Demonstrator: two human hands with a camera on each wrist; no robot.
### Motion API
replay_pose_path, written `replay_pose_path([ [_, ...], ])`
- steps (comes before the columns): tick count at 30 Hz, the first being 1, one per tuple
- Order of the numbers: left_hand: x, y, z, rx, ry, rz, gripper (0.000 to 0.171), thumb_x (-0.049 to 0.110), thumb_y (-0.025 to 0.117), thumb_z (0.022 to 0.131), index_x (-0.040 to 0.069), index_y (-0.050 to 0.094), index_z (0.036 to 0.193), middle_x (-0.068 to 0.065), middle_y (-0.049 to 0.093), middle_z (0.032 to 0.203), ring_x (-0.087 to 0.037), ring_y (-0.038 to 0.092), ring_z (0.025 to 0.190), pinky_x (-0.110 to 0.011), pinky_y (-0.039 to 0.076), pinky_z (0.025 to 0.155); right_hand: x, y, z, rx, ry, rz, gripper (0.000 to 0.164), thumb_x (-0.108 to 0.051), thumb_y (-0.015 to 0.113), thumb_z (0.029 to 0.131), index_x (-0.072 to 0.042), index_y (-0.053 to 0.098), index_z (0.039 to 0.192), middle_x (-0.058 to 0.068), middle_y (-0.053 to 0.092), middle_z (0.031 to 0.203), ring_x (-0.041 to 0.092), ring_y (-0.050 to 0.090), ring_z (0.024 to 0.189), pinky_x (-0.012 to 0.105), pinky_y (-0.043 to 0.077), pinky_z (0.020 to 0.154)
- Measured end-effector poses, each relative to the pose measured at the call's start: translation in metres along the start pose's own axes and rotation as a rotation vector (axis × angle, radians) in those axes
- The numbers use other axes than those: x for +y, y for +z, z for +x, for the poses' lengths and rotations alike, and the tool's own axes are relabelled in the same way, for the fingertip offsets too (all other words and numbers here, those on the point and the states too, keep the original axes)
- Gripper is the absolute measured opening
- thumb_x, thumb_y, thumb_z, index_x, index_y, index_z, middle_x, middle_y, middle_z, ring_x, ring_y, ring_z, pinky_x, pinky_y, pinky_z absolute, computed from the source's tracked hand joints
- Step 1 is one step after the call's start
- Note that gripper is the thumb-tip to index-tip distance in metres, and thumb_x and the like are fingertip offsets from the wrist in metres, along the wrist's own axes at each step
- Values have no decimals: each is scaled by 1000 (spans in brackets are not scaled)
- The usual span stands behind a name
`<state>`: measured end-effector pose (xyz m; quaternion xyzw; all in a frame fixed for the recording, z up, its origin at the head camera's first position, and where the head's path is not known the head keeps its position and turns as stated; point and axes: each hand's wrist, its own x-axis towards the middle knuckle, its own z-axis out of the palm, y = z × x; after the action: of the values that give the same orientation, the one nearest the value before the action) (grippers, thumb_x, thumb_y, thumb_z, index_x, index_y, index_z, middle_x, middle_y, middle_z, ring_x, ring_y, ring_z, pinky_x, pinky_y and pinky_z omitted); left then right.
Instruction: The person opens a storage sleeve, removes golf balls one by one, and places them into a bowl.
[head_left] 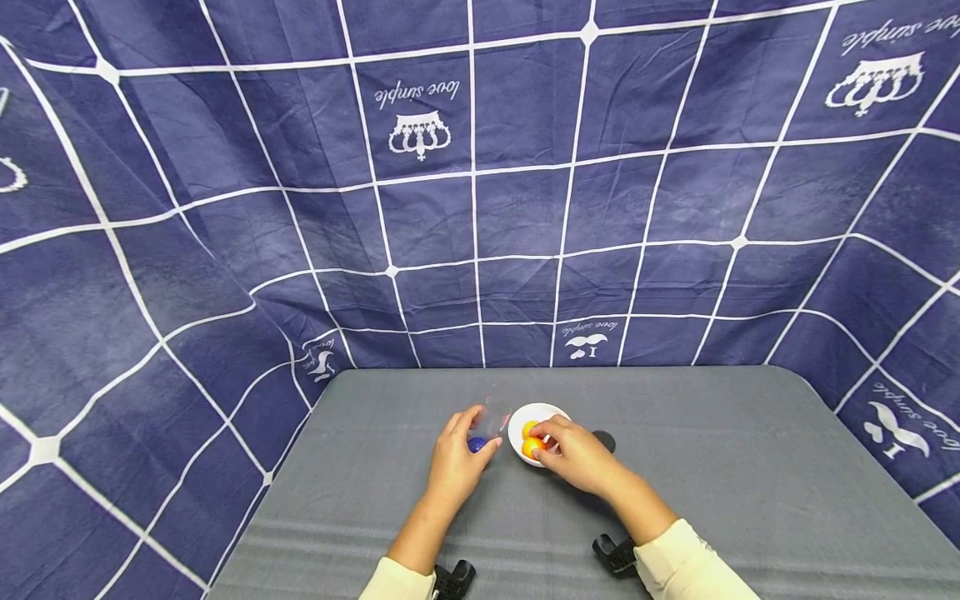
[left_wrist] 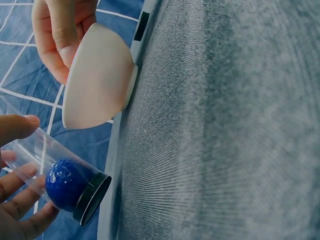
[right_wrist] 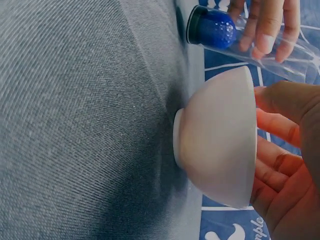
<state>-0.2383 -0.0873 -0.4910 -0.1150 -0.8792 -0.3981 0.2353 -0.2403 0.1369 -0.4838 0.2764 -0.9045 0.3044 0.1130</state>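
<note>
L hand (head_left: 453,461) grips clear tube (left_wrist: 47,147) w/ blue ball (left_wrist: 68,185) inside; R hand (head_left: 576,454), beside it, at orange ball (head_left: 532,448) in bowl (right_wrist: 217,142), can't tell if pinched—prob. pick step, next needs secure lift.

The head view is brightly lit, the wrist views dimmer. By the bowl (right_wrist: 217,140), the bench (right_wrist: 70,95) is softly shadowed.

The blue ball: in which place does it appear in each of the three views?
Head: blue ball low at centre, beside the left hand.
Left wrist: blue ball at lower left, inside the clear tube.
Right wrist: blue ball near the top, right of centre.
Shared landmark: the white bowl.
</note>
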Motion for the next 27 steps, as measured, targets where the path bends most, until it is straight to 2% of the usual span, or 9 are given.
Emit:
replay_pose_path([
  [5,0,0,-1,4,0,-9,53,17,89,76,9,66,123,-10,70,106,-26,68,97,-43,54,86,-1,1,1,-2,-3,-62,18,-11,74,87,-8,73,105,2,65,96,11,64,82,28,54,77],
  [12,-1,2,-2,-4,-8,6,54,18,89,75,9,66,124,-7,70,107,-23,69,99,-43,55,87,-2,1,2,-6,11,-74,18,-7,73,86,-8,73,104,1,65,96,10,61,81,28,53,76],
  [27,0,-1,-1,-55,-2,9,54,18,87,78,8,65,126,-12,70,110,-27,69,101,-45,55,90,-1,2,3,4,-7,-85,20,-5,72,84,-9,74,103,1,65,94,11,62,80,28,52,76],
])
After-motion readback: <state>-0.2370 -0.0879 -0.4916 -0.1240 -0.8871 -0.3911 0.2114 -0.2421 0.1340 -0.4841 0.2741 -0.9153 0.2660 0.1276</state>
